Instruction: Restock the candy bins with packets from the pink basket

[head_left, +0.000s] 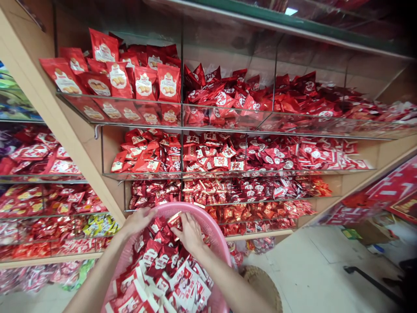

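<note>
A pink plastic basket (pixel 224 243) filled with small red and white wrapped packets (pixel 163 256) stands in front of the shelves. At its upper left rim lies my left hand (pixel 139 221), fingers stretched out over the edge, holding nothing that shows. Inside the basket near the back rim, my right hand (pixel 189 232) has its thumb and fingers closed on a small packet (pixel 175 218) with a pale edge. Right behind the basket, the lower shelf compartments hold dark red packets (pixel 156 191).
Glass-fronted shelves (pixel 228 176) of red packets span the view. A wooden upright (pixel 70 126) separates them from another shelf unit at left. A round woven object (pixel 262 282) stands on the floor right of the basket. Boxes (pixel 371 230) sit farther right.
</note>
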{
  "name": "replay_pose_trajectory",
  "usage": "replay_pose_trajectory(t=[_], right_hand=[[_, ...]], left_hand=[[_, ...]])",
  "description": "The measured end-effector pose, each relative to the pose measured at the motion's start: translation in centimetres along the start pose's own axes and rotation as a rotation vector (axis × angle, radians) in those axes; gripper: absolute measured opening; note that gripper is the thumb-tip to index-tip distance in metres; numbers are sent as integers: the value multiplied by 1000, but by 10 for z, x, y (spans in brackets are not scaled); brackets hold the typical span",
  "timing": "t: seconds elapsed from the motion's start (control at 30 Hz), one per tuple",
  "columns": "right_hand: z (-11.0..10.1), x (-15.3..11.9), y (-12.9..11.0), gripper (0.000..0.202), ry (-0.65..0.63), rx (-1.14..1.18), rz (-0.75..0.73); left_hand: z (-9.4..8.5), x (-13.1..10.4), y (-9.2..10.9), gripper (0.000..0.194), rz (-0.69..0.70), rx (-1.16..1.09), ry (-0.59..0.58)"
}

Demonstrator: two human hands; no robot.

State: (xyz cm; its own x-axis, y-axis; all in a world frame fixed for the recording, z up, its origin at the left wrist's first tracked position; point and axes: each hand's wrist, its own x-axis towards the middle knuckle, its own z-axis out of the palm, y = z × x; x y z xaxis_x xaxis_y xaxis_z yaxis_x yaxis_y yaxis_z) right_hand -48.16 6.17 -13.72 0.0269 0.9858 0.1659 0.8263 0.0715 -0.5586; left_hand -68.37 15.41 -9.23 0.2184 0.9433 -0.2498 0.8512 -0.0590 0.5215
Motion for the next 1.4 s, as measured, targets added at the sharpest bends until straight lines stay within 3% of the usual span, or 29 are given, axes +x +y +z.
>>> replay_pose_trajectory(t=[0.1,0.27,0.4,0.6,0.7,0.87,1.1,1.27,1.4], right_hand=[[1,6,-4,43,38,-26,14],[6,13,-13,30,32,-82,-115],[6,8,-15,31,62,-71,-132],[-21,9,-15,32,165,76,-116],[-44,25,-4,33,261,159,-105],[-69,66,38,25,363,104,41],[-57,102,79,28,359,283,155],[-47,111,89,25,347,394,147],[-51,109,87,21,304,465,64]], left_hand=[[1,0,-1,83,1,-26,20],[0,-4,3,64,36,-83,34],[-3,-7,8,59,46,-70,26],[-3,-8,9,60,28,-53,35],[-2,-7,7,59,34,-65,18],[1,-2,0,63,27,-118,38],[1,-4,1,71,4,-79,18],[0,-4,1,69,11,-87,25],[0,-3,0,64,21,-88,28]])
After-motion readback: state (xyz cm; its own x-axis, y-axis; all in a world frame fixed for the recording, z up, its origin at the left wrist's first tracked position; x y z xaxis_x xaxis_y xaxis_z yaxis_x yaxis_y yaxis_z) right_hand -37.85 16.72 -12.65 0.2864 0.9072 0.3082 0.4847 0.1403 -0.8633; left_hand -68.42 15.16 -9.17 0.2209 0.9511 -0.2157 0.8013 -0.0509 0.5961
